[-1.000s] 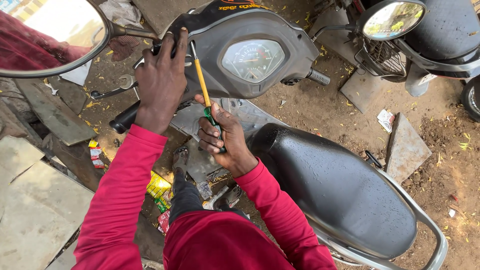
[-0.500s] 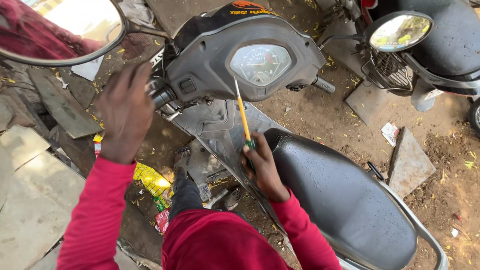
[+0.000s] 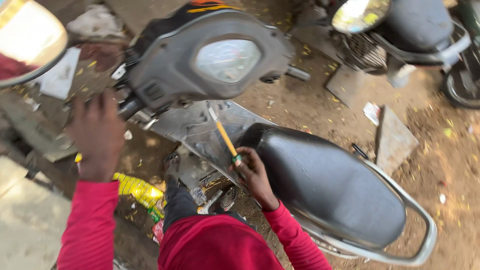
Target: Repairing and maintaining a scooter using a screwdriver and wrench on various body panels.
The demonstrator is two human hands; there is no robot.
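Note:
I look down on a grey scooter [image 3: 200, 75] with a round speedometer [image 3: 227, 60] and a black seat [image 3: 325, 185]. My right hand [image 3: 252, 175] grips a yellow-shafted screwdriver [image 3: 225, 137] with a green handle; its tip points up toward the panel below the handlebar. My left hand [image 3: 97, 135], fingers spread and blurred, hovers just beside the left handlebar grip [image 3: 127, 107], touching nothing that I can make out. Both sleeves are red.
A round mirror [image 3: 27, 40] sits at the top left. A second scooter [image 3: 410, 35] stands at the top right. Flat stone slabs [image 3: 395, 140] and litter lie on the dirt ground. A yellow wrapper [image 3: 137, 190] lies near my foot.
My left hand has come off the handlebar and dropped down to its left. My right hand has lowered the screwdriver toward the seat. The view has shifted.

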